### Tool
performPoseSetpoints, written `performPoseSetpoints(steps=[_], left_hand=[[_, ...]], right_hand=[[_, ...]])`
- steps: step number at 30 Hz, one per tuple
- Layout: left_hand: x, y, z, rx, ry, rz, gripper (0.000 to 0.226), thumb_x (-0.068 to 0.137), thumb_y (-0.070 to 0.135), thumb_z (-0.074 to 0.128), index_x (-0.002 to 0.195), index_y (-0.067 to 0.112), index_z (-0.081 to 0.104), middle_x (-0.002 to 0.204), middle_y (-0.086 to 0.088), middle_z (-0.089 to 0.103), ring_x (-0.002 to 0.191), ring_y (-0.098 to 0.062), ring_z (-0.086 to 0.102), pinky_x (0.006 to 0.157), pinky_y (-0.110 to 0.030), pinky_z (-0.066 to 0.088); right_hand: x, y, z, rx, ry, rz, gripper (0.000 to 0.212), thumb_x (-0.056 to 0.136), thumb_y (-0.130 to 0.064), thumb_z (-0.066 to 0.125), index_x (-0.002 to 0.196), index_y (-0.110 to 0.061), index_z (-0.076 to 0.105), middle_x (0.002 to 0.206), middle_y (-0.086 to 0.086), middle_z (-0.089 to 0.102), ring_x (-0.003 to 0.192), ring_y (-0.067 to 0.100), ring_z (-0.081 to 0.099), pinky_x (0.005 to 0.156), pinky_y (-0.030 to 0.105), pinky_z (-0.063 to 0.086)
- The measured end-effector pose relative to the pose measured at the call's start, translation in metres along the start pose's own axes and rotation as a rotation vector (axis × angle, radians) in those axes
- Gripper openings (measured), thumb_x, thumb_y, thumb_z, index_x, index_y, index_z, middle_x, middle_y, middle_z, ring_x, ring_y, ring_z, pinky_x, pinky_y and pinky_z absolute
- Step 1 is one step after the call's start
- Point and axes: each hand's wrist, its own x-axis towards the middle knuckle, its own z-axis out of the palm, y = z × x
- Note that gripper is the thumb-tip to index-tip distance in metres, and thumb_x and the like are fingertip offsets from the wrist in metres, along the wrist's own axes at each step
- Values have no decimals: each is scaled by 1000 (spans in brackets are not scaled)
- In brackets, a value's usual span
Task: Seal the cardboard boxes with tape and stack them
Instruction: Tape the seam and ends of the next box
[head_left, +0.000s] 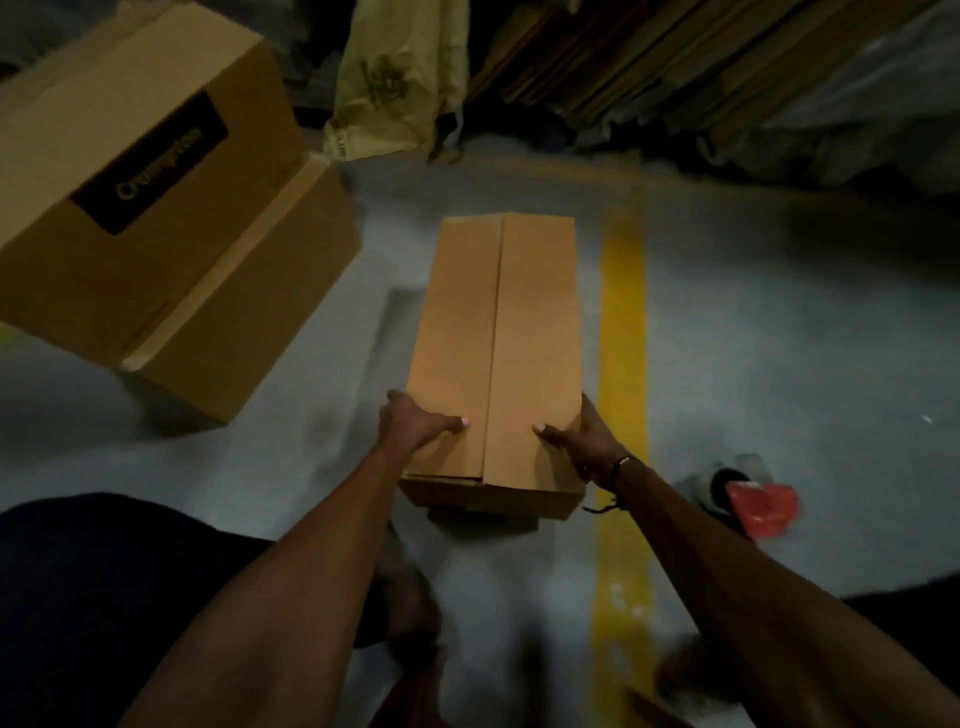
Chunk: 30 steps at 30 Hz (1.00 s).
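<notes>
A grey floor (779, 364) carries a yellow line (623, 322). At the left stand stacked boxes (145, 208), the upper with a dark label. In the centre a long narrow box (498, 353) has its flaps closed, with no tape visible on the seam. Both arms reach forward: the left hand (410, 423) and right hand (584, 441) grasp its near corners, thumbs on top. A red tape dispenser (753, 501) lies right.
</notes>
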Motion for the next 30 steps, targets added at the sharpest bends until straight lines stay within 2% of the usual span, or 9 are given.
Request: performPoseSetpoints(steps=[4,8,11,14,17,20,24,27,30], left_hand=[[-45,32,52,47,-66,82,127,60,44,99,154,0,25,154,-21,41,141,-39,43,110,-48,47],[-73,63,83,117,-96,159,120,60,46,99,149,2,32,152,-23,40,136,-39,46,105,-47,50],[-81,85,101,160,-73,234,116,63,47,97,150,3,35,154,-24,31,135,-40,45,106,-42,45],[-65,107,114,198,-29,331,112,62,47,97,149,7,39,148,-20,39,134,-38,46,108,-46,45],[-31,124,125,229,-42,386,124,57,45,99,154,21,27,151,-14,45,139,-39,42,111,-57,41],[0,135,132,289,-96,440,125,59,39,99,156,28,21,152,-12,46,140,-40,39,114,-56,36],[32,133,135,398,-125,481,117,65,35,96,156,25,24,154,-13,42,141,-40,36,115,-54,35],[36,109,142,380,-44,518,102,73,34,92,155,20,34,157,-15,36,142,-40,35,114,-53,38],[3,83,161,164,226,491,77,84,31,84,149,24,43,162,-20,20,146,-42,25,114,-56,37]], right_hand=[[-47,24,-71,47,114,25,95,75,-28,90,152,-24,34,139,6,57,122,27,56,100,47,52],[-78,39,-117,96,198,43,101,70,-37,91,152,-27,34,140,5,56,124,31,56,103,59,50],[-86,49,-136,141,268,35,105,63,-47,91,150,-27,36,139,6,58,123,32,57,102,60,50],[-74,61,-139,174,358,1,104,68,-47,90,152,-23,33,144,5,55,126,30,55,106,57,48],[-52,67,-127,226,477,13,111,66,-54,88,155,-24,28,150,6,50,133,32,51,109,58,45],[-37,68,-107,252,589,4,97,80,-39,85,157,-22,28,151,6,50,136,30,49,114,52,41],[-19,86,-82,266,649,27,93,83,-39,82,157,-23,29,153,3,48,138,27,46,115,50,40],[-12,99,-70,283,643,46,96,80,-43,84,157,-24,30,153,1,48,138,25,46,115,50,41],[-8,98,-79,286,621,59,115,68,-64,85,158,-26,24,156,3,44,141,27,44,115,51,40]])
